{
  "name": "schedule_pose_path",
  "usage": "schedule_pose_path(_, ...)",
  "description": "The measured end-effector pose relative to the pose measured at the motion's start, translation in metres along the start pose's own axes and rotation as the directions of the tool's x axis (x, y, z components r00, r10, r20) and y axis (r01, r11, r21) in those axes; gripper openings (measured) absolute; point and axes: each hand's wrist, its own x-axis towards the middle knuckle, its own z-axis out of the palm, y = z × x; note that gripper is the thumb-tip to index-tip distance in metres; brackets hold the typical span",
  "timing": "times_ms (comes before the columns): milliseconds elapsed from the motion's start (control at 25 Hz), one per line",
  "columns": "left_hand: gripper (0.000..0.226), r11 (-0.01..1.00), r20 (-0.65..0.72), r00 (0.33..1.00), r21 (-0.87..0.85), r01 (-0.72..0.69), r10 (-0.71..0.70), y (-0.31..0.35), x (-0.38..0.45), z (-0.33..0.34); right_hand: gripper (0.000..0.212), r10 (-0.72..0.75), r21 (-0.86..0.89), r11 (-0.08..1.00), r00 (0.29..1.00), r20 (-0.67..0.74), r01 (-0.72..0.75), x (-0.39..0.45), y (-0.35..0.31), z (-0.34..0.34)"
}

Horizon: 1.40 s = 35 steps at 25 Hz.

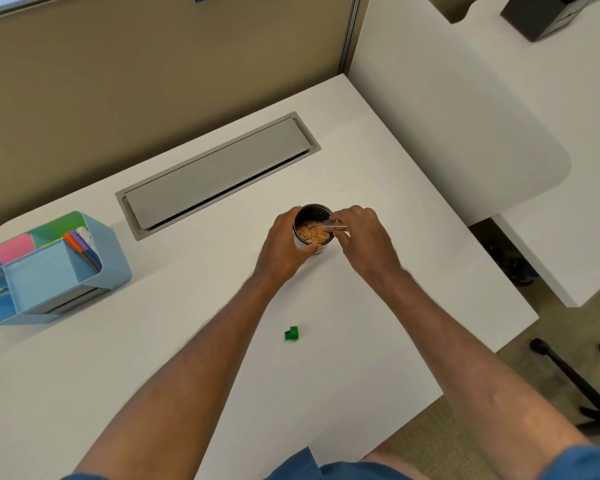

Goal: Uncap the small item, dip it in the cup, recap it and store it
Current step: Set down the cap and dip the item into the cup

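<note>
The left hand (284,244) wraps around the 9 o'clock side of the dark cup (313,226), thumb at the near wall and fingers curled over the far rim, apparently to keep the cup from sliding or tipping while the other hand works inside it. The right hand (364,237) comes in from 3 o'clock and pinches a small clear vial (334,226) between thumb and fingertips, laid nearly flat across the rim with its open mouth pointing toward 9 o'clock, down at the orange-tan flakes (311,233) that fill the cup; that low tilt suits scooping or dipping. Whether the mouth touches the flakes is too small to tell. The green cap (291,333) lies alone on the white desk (187,341) at 6 o'clock from the cup, well apart, likely parked within easy reach for recapping. A blue desk organizer (49,275) at 9 o'clock, holding markers, looks like the probable storage spot.
</note>
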Motion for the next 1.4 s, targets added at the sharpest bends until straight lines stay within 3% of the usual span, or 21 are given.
schedule_pose_path(200, 0.086, 0.999, -0.011, 1.000, -0.029, 0.015, -0.015, 0.001, -0.001, 0.002, 0.032, -0.016, -0.072, 0.997, 1.000, 0.020, 0.017, 0.002, -0.005, 0.000)
schedule_pose_path(880, 0.086, 0.999, -0.017, 0.999, -0.035, 0.035, -0.035, 0.003, -0.002, 0.003, 0.032, 0.034, -0.032, 0.999, 0.998, 0.049, -0.033, 0.004, -0.005, 0.003)
schedule_pose_path(1160, 0.091, 0.993, -0.015, 0.993, 0.007, 0.118, -0.118, -0.011, -0.028, 0.002, 0.028, 0.122, 0.236, 0.963, 0.992, 0.033, -0.127, -0.013, -0.003, 0.007)
schedule_pose_path(1280, 0.063, 0.987, 0.011, 0.992, 0.095, 0.127, -0.128, -0.029, -0.056, 0.005, 0.023, 0.269, 0.459, 0.848, 0.961, 0.060, -0.266, -0.023, -0.005, 0.007)
schedule_pose_path(1400, 0.042, 0.975, 0.160, 0.979, 0.202, 0.096, -0.130, -0.043, -0.093, 0.012, 0.025, 0.373, 0.603, 0.723, 0.925, 0.070, -0.337, -0.044, -0.009, 0.009)
